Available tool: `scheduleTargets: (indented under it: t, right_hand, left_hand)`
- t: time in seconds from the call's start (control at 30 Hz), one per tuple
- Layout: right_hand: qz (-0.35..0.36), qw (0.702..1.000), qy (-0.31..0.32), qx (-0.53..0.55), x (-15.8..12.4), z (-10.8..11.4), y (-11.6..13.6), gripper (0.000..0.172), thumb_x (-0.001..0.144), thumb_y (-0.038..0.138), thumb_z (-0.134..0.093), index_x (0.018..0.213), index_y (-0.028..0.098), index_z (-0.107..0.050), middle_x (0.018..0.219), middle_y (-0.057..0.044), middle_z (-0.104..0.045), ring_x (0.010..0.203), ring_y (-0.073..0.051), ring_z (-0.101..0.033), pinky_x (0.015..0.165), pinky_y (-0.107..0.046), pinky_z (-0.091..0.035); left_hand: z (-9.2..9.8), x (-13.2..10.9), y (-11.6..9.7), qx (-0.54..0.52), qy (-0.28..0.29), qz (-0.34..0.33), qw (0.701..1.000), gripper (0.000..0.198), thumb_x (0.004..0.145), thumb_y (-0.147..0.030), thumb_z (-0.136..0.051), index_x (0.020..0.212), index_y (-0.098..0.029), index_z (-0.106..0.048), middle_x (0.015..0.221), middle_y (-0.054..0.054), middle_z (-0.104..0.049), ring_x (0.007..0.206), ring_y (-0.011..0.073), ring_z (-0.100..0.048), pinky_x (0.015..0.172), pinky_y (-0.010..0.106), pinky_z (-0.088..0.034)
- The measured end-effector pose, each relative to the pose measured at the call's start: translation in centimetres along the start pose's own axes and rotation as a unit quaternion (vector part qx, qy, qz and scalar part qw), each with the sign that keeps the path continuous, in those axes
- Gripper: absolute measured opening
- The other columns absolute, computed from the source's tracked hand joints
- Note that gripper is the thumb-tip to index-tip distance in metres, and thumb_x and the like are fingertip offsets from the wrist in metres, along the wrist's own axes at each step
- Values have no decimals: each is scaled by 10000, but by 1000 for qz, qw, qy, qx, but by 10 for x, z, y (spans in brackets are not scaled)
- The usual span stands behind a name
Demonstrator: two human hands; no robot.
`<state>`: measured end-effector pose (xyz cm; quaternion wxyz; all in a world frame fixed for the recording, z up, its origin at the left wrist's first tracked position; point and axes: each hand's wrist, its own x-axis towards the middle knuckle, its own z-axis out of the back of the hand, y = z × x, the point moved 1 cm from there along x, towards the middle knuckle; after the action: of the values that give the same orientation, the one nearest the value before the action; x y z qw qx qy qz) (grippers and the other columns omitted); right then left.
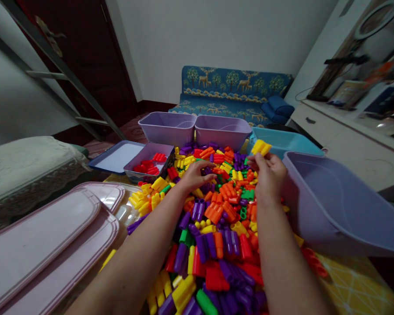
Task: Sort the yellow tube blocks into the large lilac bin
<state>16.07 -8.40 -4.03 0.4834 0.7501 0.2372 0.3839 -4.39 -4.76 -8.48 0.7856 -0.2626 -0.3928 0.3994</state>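
A big heap of plastic tube blocks [216, 227] in red, orange, yellow, green and purple covers the table in front of me. My right hand [269, 173] is raised over the heap's far right side, fingers pinched on a yellow block [261, 148]. My left hand [197, 173] rests on the pile near its middle, fingers curled down among purple and red pieces; what it holds, if anything, is hidden. A small purple bin [147, 155] at the far left holds several red blocks [149, 164].
Two purple bins [167, 127] [221, 129] stand behind the heap, a blue bin [284, 141] to their right. A large tilted purple tub [335, 201] sits close on the right. Pink lids [42, 245] lie at the left, a blue lid [113, 157] beyond. A sofa [233, 92] stands by the wall.
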Motion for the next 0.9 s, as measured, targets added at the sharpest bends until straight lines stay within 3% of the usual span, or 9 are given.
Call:
scheduleTargets:
  t: [0.13, 0.27, 0.4, 0.53, 0.6, 0.7, 0.8, 0.9]
  right_hand:
    - [0, 983, -136, 124, 12, 17, 11, 167, 814, 367, -534, 872, 210, -539, 938, -26, -683, 873, -133, -685, 778, -276, -547]
    - [17, 965, -176, 195, 16, 29, 17, 157, 892, 378, -385, 911, 247, -471, 1220, -80, -601, 1136, -153, -605, 913, -340, -515]
    - [8, 958, -180, 223, 16, 32, 16, 187, 907, 417, -331, 895, 273, -451, 1218, -81, -600, 1148, -185, -599, 902, -400, -519]
    - [-33, 964, -172, 198, 16, 28, 11, 253, 887, 456, -361, 917, 253, -510, 1063, -51, -655, 969, -160, -666, 783, -334, -545]
    - [-55, 982, -120, 138, 14, 22, 6, 236, 829, 443, -480, 897, 231, -557, 953, -36, -677, 840, -151, -677, 689, -285, -539]
    - [-82, 996, 35, 5, 7, 7, -6, 259, 732, 422, -627, 850, 192, -622, 833, -39, -696, 755, -167, -673, 654, -279, -528]
    - [-46, 971, 190, -137, -6, -9, -22, 262, 709, 352, -659, 901, 173, -670, 897, -72, -718, 862, -213, -676, 814, -366, -530]
    - [44, 925, 280, -253, -20, -20, -34, 388, 696, 177, -619, 1082, 196, -661, 1124, -85, -685, 1071, -240, -624, 1000, -430, -446]
  left_hand:
    - [0, 1, 1, 7, 0, -8, 1000, 316, 740, -326, -719, 1015, -171, -703, 1012, 72, -708, 931, 202, -650, 840, 305, -498]
    - [-1, 1, 2, 11, -2, -15, 1000, 307, 744, -326, -718, 1008, -169, -706, 1003, 74, -705, 932, 198, -646, 840, 303, -496]
    - [-1, 1, 2, 13, -3, -9, 1000, 298, 743, -325, -718, 1002, -179, -708, 1003, 70, -705, 939, 198, -646, 855, 309, -497]
    - [-1, 1, 2, 19, -4, -6, 1000, 322, 732, -328, -724, 1016, -178, -708, 1012, 76, -706, 945, 207, -647, 848, 312, -501]
    - [-1, 1, 1, 25, -8, -6, 1000, 323, 738, -352, -716, 1012, -181, -712, 1009, 75, -712, 933, 208, -648, 824, 302, -501]
    - [1, 1, 0, 22, -31, 9, 999, 289, 794, -389, -648, 974, -176, -724, 930, 58, -729, 830, 180, -653, 740, 266, -492]
    - [4, 0, -1, 29, -69, 44, 996, 301, 844, -400, -569, 913, -160, -736, 780, 34, -718, 686, 146, -621, 629, 237, -450]
    - [5, 0, 1, 64, -90, 76, 991, 354, 848, -439, -541, 842, -150, -744, 623, 16, -652, 581, 132, -555, 551, 234, -389]
